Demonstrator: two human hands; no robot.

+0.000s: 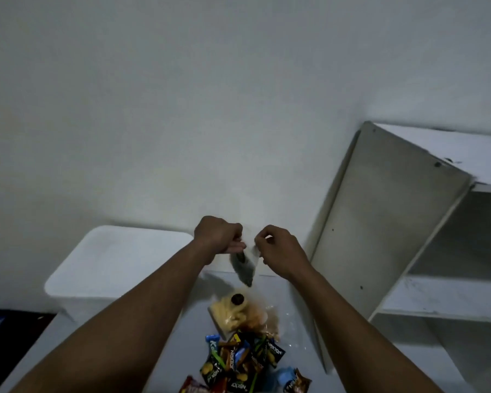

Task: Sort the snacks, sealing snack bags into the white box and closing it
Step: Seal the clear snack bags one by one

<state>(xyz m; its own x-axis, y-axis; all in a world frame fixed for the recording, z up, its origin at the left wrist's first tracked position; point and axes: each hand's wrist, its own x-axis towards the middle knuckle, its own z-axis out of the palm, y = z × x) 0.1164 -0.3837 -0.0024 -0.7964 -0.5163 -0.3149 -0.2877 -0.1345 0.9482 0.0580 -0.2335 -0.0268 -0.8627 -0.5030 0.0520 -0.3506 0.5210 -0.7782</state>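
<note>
While the left hand (219,236) and right hand (278,251) each pinch a top corner of the small clear snack bag (243,268), it hangs limp above the table's (193,307) far edge, right of the white box (116,265); it looks light, soft and slick; best gripped along its mouth.

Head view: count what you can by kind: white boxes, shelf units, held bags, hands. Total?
white box: 1
shelf unit: 1
held bag: 1
hands: 2, left hand and right hand, both pinching the bag's top
Total: 5
The packet pile overlaps too much to count.
</note>
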